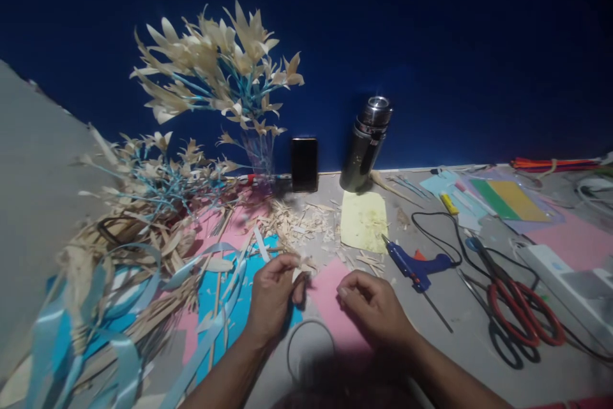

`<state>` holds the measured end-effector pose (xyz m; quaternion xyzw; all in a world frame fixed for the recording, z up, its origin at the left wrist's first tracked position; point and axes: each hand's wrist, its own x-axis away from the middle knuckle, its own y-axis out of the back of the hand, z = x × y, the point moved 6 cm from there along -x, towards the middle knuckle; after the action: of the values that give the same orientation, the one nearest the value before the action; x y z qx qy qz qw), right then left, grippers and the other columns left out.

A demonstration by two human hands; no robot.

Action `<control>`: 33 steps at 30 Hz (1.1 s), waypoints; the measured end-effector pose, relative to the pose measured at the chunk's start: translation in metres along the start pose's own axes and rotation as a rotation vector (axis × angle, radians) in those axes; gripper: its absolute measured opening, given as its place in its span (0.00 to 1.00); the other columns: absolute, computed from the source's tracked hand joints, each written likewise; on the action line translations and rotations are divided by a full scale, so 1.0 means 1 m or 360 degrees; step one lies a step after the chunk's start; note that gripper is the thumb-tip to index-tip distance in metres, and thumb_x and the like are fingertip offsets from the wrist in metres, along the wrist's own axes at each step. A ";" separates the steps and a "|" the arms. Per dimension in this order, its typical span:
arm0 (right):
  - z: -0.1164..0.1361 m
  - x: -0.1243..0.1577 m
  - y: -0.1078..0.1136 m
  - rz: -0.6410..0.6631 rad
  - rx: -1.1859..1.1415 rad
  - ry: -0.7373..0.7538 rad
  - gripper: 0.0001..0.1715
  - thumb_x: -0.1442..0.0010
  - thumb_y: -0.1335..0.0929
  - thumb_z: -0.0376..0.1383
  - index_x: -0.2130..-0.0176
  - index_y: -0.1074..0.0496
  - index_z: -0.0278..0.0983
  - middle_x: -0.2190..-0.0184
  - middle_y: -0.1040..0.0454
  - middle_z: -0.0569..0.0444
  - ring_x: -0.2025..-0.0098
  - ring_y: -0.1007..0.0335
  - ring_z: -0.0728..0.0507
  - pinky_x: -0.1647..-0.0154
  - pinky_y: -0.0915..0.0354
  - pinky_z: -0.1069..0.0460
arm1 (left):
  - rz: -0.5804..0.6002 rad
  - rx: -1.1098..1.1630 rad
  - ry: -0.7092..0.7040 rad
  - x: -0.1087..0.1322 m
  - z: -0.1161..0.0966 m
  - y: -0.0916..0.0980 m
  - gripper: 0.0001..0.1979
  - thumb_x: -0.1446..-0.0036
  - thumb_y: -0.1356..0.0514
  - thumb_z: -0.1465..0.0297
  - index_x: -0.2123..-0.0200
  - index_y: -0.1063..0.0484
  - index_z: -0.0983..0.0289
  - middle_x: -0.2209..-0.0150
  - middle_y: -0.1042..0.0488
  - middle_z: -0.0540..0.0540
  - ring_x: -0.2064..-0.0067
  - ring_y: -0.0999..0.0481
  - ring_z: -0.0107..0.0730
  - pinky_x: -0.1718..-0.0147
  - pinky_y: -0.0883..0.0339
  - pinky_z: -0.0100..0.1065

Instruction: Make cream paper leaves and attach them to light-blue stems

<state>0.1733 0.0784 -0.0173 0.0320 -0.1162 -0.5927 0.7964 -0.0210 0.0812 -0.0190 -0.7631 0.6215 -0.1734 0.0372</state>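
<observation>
My left hand (272, 297) is closed in a pinch around a small cream-coloured husk flower (303, 267). Across from it, my right hand (373, 307) has its fingers curled and thumb pressed to them; what they hold, if anything, is too small to make out. Both hands are above pink paper (332, 288) and the grey table. A blue glue gun (416, 263) lies to the right of my right hand, its nozzle over a yellow sheet (359, 211). Husk scraps (297, 221) are scattered beyond my left hand.
Husk flowers on blue stems (239, 71) stand at the back left. A phone (304, 164) and a steel flask (366, 144) are by the blue wall. Light-blue ribbon (127, 358) and dried husks fill the left. Red-handled scissors (522, 313) and a power strip (569, 281) lie right.
</observation>
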 end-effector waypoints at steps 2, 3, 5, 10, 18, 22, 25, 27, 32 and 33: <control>0.001 0.000 0.000 0.0001 0.0017 0.0014 0.13 0.38 0.32 0.41 0.69 0.26 0.35 0.75 0.26 0.54 0.72 0.34 0.46 0.71 0.40 0.52 | 0.0001 -0.0041 -0.0053 0.002 -0.002 0.000 0.08 0.47 0.31 0.67 0.70 0.26 0.63 0.87 0.35 0.42 0.82 0.39 0.23 0.77 0.41 0.27; 0.002 0.000 -0.001 0.0003 0.0034 0.0022 0.13 0.38 0.32 0.41 0.69 0.26 0.36 0.75 0.26 0.54 0.73 0.34 0.46 0.71 0.41 0.52 | -0.0001 -0.0049 -0.0076 0.002 -0.002 0.000 0.08 0.47 0.31 0.67 0.70 0.26 0.63 0.87 0.36 0.42 0.82 0.38 0.24 0.78 0.41 0.28; 0.003 0.000 -0.001 0.0006 0.0078 0.0046 0.12 0.38 0.33 0.41 0.69 0.27 0.36 0.76 0.27 0.55 0.74 0.36 0.47 0.72 0.42 0.53 | -0.0016 -0.0025 -0.0125 0.003 -0.004 0.000 0.08 0.46 0.32 0.65 0.71 0.26 0.63 0.87 0.36 0.43 0.82 0.38 0.25 0.78 0.40 0.28; 0.008 -0.002 -0.001 -0.0036 0.0199 0.0128 0.10 0.40 0.33 0.39 0.71 0.28 0.37 0.78 0.33 0.58 0.74 0.40 0.47 0.73 0.46 0.53 | -0.0111 -0.0005 -0.0138 0.001 -0.007 0.001 0.09 0.50 0.30 0.66 0.71 0.27 0.63 0.88 0.35 0.43 0.84 0.39 0.25 0.79 0.41 0.29; 0.009 -0.006 0.002 -0.0134 0.0334 0.0202 0.08 0.42 0.34 0.33 0.72 0.27 0.36 0.77 0.32 0.58 0.74 0.39 0.48 0.71 0.45 0.54 | -0.0096 0.0327 0.0004 -0.001 -0.011 0.001 0.18 0.56 0.24 0.65 0.71 0.31 0.62 0.89 0.38 0.40 0.84 0.42 0.21 0.78 0.42 0.27; 0.017 -0.017 0.011 -0.0138 0.0617 0.0123 0.10 0.40 0.34 0.33 0.72 0.26 0.36 0.76 0.28 0.57 0.73 0.34 0.47 0.73 0.45 0.54 | -0.0195 0.0336 -0.0007 0.000 -0.022 0.002 0.20 0.61 0.23 0.64 0.71 0.29 0.63 0.88 0.35 0.41 0.84 0.42 0.18 0.79 0.41 0.25; 0.039 -0.040 0.017 -0.0084 0.1053 0.0097 0.09 0.39 0.34 0.34 0.68 0.24 0.37 0.72 0.21 0.55 0.69 0.28 0.46 0.71 0.43 0.55 | -0.0240 0.0314 -0.0023 0.000 -0.028 0.003 0.20 0.62 0.22 0.65 0.70 0.27 0.64 0.86 0.34 0.41 0.84 0.40 0.18 0.78 0.38 0.25; 0.054 -0.064 0.021 -0.0122 0.1167 0.0101 0.07 0.38 0.33 0.35 0.65 0.23 0.38 0.65 0.19 0.54 0.63 0.25 0.44 0.65 0.40 0.54 | -0.0256 0.0323 -0.0033 0.000 -0.028 0.004 0.19 0.62 0.22 0.65 0.70 0.27 0.64 0.84 0.31 0.43 0.83 0.38 0.18 0.79 0.40 0.24; 0.061 -0.124 0.017 -0.0221 0.1513 0.0004 0.12 0.36 0.33 0.32 0.52 0.26 0.33 0.54 0.20 0.38 0.51 0.24 0.35 0.54 0.38 0.48 | -0.0169 0.0556 0.0040 -0.002 -0.025 0.008 0.18 0.61 0.23 0.70 0.72 0.29 0.65 0.76 0.29 0.45 0.80 0.37 0.18 0.82 0.43 0.23; 0.058 -0.132 0.015 -0.0221 0.1558 -0.0016 0.14 0.36 0.33 0.31 0.51 0.27 0.32 0.53 0.21 0.36 0.50 0.24 0.34 0.53 0.38 0.48 | -0.0115 0.0630 0.0064 -0.002 -0.025 0.007 0.17 0.60 0.23 0.70 0.72 0.29 0.65 0.75 0.29 0.46 0.79 0.37 0.18 0.82 0.43 0.23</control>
<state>0.1383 0.2137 0.0224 0.4072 -0.3825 -0.5203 0.6459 -0.0360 0.0855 0.0021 -0.7592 0.5480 -0.3085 0.1678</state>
